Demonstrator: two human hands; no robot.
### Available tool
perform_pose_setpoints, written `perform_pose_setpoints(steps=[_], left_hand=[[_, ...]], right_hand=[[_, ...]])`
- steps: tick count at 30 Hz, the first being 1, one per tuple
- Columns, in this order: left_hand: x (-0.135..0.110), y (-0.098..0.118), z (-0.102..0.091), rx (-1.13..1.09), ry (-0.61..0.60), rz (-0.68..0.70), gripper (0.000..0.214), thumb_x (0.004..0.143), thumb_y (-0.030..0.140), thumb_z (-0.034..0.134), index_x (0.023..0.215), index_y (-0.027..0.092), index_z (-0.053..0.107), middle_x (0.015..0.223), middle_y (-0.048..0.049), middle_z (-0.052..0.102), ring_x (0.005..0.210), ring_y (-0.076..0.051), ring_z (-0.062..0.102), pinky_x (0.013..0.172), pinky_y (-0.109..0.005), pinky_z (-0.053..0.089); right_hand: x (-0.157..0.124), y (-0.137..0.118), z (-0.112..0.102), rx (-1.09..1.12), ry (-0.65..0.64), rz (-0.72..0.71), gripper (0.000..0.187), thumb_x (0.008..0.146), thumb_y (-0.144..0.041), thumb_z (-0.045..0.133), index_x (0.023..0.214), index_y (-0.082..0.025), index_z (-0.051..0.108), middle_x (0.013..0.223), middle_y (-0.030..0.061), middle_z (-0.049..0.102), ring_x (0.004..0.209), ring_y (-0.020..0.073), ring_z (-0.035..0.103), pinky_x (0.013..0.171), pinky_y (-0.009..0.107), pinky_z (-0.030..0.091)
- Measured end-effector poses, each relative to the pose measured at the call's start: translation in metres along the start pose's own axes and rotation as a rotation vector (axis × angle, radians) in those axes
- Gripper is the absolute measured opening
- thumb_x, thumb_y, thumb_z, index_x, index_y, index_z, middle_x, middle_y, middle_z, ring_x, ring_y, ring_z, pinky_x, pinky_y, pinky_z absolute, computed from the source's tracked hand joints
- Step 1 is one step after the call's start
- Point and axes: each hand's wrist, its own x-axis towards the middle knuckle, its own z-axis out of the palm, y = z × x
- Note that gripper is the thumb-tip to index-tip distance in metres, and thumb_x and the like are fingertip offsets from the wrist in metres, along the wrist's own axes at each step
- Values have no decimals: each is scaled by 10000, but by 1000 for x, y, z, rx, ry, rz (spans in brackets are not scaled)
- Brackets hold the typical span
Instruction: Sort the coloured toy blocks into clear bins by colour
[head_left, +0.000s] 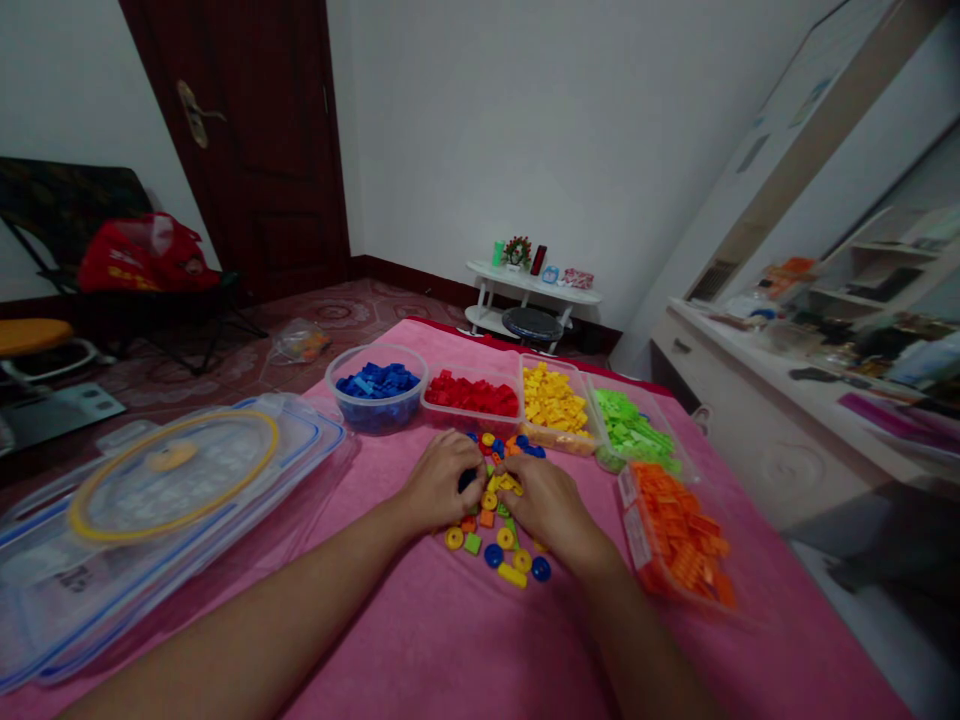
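A small mixed heap of plastic toy building pieces lies on the pink cloth, with round yellow pieces (pixel 505 539), round blue pieces (pixel 493 555), a yellow brick (pixel 513 575) and green and orange bits. My left hand (pixel 441 484) is at the heap's left side, fingers curled around a dark blue piece (pixel 466 481) that is partly hidden. Opposite it, my right hand (pixel 546 498) has its fingers bent and closed at some yellow pieces (pixel 506 484). Its fingertips are partly covered, so what it pinches is hard to make out. Both hands are close together, low over the heap.
Behind the heap stand see-through tubs of blue (pixel 376 382), red (pixel 471 398), yellow (pixel 555 400) and green (pixel 636 430) pieces. An orange-filled tub (pixel 679 530) is at the right. Stacked plastic lids (pixel 187 520) lie at the left. A white dresser (pixel 750 400) stands beyond the table's right edge.
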Motion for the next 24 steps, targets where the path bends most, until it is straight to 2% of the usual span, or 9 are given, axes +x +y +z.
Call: perform_pose_setpoints(steps=[3,6,9,12,14,16,18,20,24], left_hand=[[1,-2,2,-7,15,-12,64,736,175,540,703,181,594,790,-38,611,845,-196,516,824,-350,374],[0,-4,5,-12,31,-11,60,740,175,544,705,179,593,790,-40,611,844,-193,519,814,-342,376],[-1,-5,6,-23,42,-17,64,746,182,546,703,176,592,793,-45,610,834,-190,522,807,-338,380],[-2,-4,5,-28,54,-21,107,751,209,561,816,181,641,857,-57,628,868,-204,527,819,-352,384],[-2,-3,3,-26,53,3,233,751,225,573,966,193,658,944,-64,645,920,-218,527,853,-372,380],[-2,-2,2,-23,31,37,326,751,231,581,1069,211,650,1008,-59,659,971,-229,523,903,-395,363],[-1,-2,2,-13,6,51,354,744,225,591,1092,231,654,1011,-47,674,995,-233,520,942,-412,341],[-1,-2,2,0,-7,41,341,729,212,602,1061,243,673,985,-40,684,992,-232,523,954,-419,332],[-2,-2,2,4,-8,22,270,710,197,617,964,243,697,919,-30,688,976,-224,534,992,-435,304]], right_hand=[[6,10,-16,56,4,-5,206,740,-211,589,914,-236,696,918,45,713,846,209,633,679,271,387],[21,23,-39,17,31,39,177,726,-187,587,859,-213,701,842,58,705,762,211,619,646,287,384],[39,36,-60,-47,234,139,290,752,-227,605,1025,-160,672,954,124,689,793,234,610,685,322,401],[47,41,-68,-65,437,193,470,768,-268,620,1219,-142,568,1145,164,626,802,218,609,748,340,419],[46,40,-60,-61,441,186,373,787,-254,588,1147,-163,612,1112,129,644,791,198,615,756,324,426],[40,37,-44,-39,325,163,227,797,-214,549,979,-185,681,976,78,688,811,186,626,746,292,427],[34,34,-24,-31,181,160,184,780,-190,554,889,-206,701,889,46,705,854,184,632,741,268,422],[30,33,-5,-53,110,179,202,756,-174,582,916,-218,696,937,38,706,923,190,626,759,261,412],[27,35,15,-106,117,220,255,766,-154,572,998,-209,662,1070,61,674,1030,209,596,776,270,400]])
